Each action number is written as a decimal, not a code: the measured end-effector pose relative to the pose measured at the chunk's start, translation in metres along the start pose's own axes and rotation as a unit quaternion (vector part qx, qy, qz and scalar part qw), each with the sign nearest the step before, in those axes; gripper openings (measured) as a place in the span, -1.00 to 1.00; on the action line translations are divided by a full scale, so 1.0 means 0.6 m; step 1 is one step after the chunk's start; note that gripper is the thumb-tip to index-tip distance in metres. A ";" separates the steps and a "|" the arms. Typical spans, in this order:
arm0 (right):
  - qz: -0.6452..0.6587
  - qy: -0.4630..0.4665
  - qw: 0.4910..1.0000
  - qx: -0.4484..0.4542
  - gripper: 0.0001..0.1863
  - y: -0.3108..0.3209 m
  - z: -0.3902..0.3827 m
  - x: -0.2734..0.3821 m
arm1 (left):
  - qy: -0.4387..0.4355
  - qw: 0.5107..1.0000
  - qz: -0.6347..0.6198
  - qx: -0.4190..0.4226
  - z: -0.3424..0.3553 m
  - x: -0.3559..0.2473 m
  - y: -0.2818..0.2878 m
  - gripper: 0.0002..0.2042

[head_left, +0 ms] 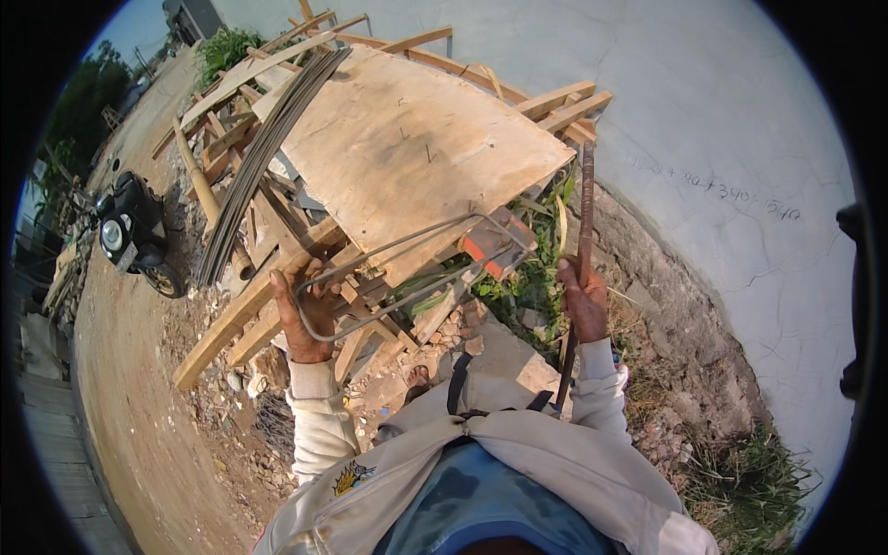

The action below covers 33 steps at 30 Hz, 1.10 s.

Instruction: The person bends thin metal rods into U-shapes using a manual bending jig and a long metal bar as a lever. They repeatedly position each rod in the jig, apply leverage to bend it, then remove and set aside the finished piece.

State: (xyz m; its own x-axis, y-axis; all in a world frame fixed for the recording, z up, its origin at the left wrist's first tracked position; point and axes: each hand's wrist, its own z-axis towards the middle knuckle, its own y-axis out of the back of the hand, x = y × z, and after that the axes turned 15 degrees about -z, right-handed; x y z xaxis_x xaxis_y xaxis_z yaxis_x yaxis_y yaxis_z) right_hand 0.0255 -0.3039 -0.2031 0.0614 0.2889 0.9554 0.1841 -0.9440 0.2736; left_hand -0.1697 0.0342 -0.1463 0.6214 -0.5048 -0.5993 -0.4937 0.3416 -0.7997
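Note:
My left hand (306, 316) holds a bent steel rod loop (416, 297) at its near, rounded end, with some fingers raised. The loop reaches rightward over the plywood sheet's edge to an orange-and-grey object (486, 248) I cannot make out clearly. My right hand (583, 298) grips a long, dark rusty bar (586, 190) held upright in the picture, its lower part passing down beside my sleeve. The weathered plywood sheet (412, 139), with small bent metal pieces on it, lies on a pile of timber (227, 342). A bundle of thin steel bars (254, 166) rests along its left side.
A cracked grey wall (740, 120) borders the right, above a rough stone footing (666, 259). Weeds (523, 314), rubble and broken slabs surround my sandalled foot (417, 376). A dirt lane (116, 388) runs along the left, with a parked dark scooter (134, 236).

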 end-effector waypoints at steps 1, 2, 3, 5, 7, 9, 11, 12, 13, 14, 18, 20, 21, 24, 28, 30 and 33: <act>0.005 -0.002 1.000 0.015 -0.62 -0.010 0.011 0.009 | 0.044 0.998 0.018 -0.051 -0.009 -0.009 0.022 -0.40; 0.012 0.010 0.999 0.033 -0.61 -0.017 0.021 0.018 | 0.088 0.993 0.046 -0.065 -0.017 -0.014 0.043 -0.43; -0.005 -0.005 0.998 0.058 -0.60 -0.022 0.031 0.025 | 0.103 0.990 0.074 -0.065 -0.027 -0.014 0.061 -0.47; -0.036 -0.010 0.993 0.113 -0.58 -0.032 0.048 0.034 | 0.138 0.975 0.138 -0.111 -0.042 -0.011 0.090 -0.54; -0.052 -0.012 0.992 0.115 -0.56 -0.044 0.061 0.032 | 0.129 0.984 0.077 -0.099 -0.050 0.011 0.108 -0.70; -0.081 0.011 0.989 0.122 -0.57 -0.048 0.073 0.023 | 0.106 0.988 0.067 -0.086 -0.050 0.020 0.119 -0.82; -0.116 0.024 0.986 0.119 -0.58 -0.055 0.083 0.010 | 0.100 0.987 0.112 -0.062 -0.041 0.022 0.125 -0.87; -0.135 0.030 0.983 0.119 -0.59 -0.056 0.086 0.003 | 0.096 0.985 0.133 -0.047 -0.034 0.021 0.127 -0.90; -0.145 0.031 0.982 0.121 -0.61 -0.056 0.089 -0.003 | 0.094 0.982 0.160 -0.042 -0.023 0.019 0.127 -0.91; -0.158 0.024 0.979 0.123 -0.63 -0.055 0.091 -0.008 | 0.091 0.978 0.186 -0.034 -0.010 0.016 0.126 -0.91; -0.150 0.011 0.981 0.120 -0.67 -0.064 0.087 -0.012 | 0.079 0.959 0.269 -0.030 0.040 0.013 0.123 -0.92; -0.096 0.026 0.988 0.121 -0.69 -0.068 0.080 -0.008 | 0.077 0.954 0.290 -0.021 0.047 0.015 0.128 -0.92; -0.073 0.029 0.990 0.117 -0.70 -0.069 0.078 -0.005 | 0.085 0.952 0.291 -0.030 0.048 0.017 0.131 -0.92; -0.073 0.033 0.991 0.111 -0.72 -0.069 0.073 0.002 | 0.118 0.947 0.294 -0.057 0.039 0.020 0.141 -0.92; -0.052 0.029 0.990 0.130 -0.73 -0.069 0.073 0.004 | 0.109 0.954 0.276 -0.048 0.039 0.023 0.144 -0.92; -0.091 0.023 0.989 0.117 -0.72 -0.069 0.075 0.005 | 0.094 0.956 0.272 -0.053 0.034 0.025 0.143 -0.93; -0.065 0.003 0.989 0.134 -0.73 -0.068 0.079 0.005 | 0.082 0.960 0.263 -0.047 0.024 0.026 0.146 -0.93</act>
State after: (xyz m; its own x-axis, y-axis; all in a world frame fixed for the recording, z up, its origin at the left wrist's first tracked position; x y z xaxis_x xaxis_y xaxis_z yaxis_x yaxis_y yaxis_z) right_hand 0.0647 -0.2569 -0.2165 0.0146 0.4043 0.9145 0.4428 -0.8227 0.3566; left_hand -0.1944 0.0676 -0.2260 0.1704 -0.4035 -0.8990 -0.7700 0.5148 -0.3770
